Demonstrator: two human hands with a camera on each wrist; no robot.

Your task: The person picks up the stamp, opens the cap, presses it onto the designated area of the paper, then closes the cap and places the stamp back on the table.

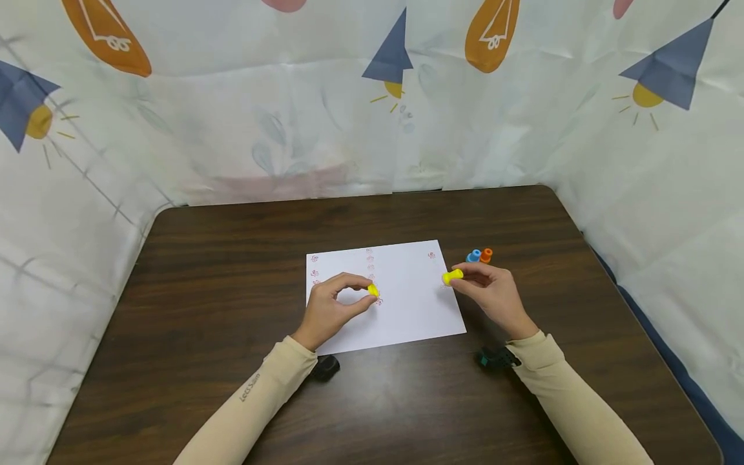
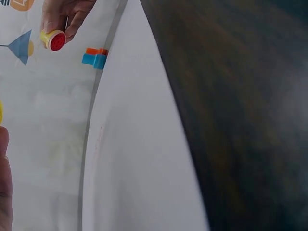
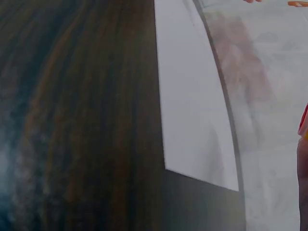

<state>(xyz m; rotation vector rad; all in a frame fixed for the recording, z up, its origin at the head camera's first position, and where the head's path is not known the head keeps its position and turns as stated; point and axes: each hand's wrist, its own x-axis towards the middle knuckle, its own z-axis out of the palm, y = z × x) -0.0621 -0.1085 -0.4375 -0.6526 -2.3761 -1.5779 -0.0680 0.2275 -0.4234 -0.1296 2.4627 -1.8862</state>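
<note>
My right hand (image 1: 493,294) pinches a yellow stamp (image 1: 453,276) above the right edge of a white paper sheet (image 1: 418,316). In the left wrist view the same stamp (image 2: 54,40) shows its red patterned face. Over the middle of the sheet, my left hand (image 1: 332,310) holds a small yellow piece (image 1: 373,290) between thumb and fingertips; it looks like the stamp's cap. Small red stamped marks (image 1: 370,258) run down the sheet's left side and middle, with a few at the right. Only slivers of the fingers show in each wrist view.
A blue stamp (image 1: 473,256) and an orange stamp (image 1: 486,256) stand close together just beyond my right hand. The brown wooden table (image 1: 221,258) has a patterned white curtain (image 1: 232,116) behind it and at both sides.
</note>
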